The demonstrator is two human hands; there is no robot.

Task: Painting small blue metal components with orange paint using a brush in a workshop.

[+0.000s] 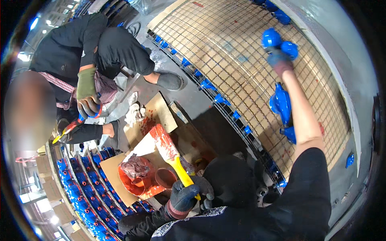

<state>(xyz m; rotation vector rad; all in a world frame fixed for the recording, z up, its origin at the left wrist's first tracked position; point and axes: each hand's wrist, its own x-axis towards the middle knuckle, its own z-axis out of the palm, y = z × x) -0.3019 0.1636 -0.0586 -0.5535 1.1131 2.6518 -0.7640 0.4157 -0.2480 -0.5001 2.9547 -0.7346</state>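
Yellow plastic forms the handle of the paintbrush, and the left hand, in a dark glove, has its fingers wrapped tight around the lower end of that handle. The brush tilts up and to the left, its wide bristles thick with red paint, hanging just above an orange-red paint tub. A crumpled, paint-stained rag lies in the tub, and the tub sits on a sheet of cardboard spattered with red. To the left of the cardboard, rows of blue painted parts stand packed closely together.

Farther out, the right arm stretches up across a wire mesh rack laid over brown board. A few blue castings lie on the mesh beside the forearm. At the far end of the arm, the right hand, in a blue-stained glove, closes around a blue two-lobed part, holding it over the upper right part of the mesh, near the rack's far edge. A line of small blue pieces runs along the near rim of the rack.

At the upper left, a co-worker in dark clothes crouches on the floor; that person's gloved hand grips a small red and yellow tool.
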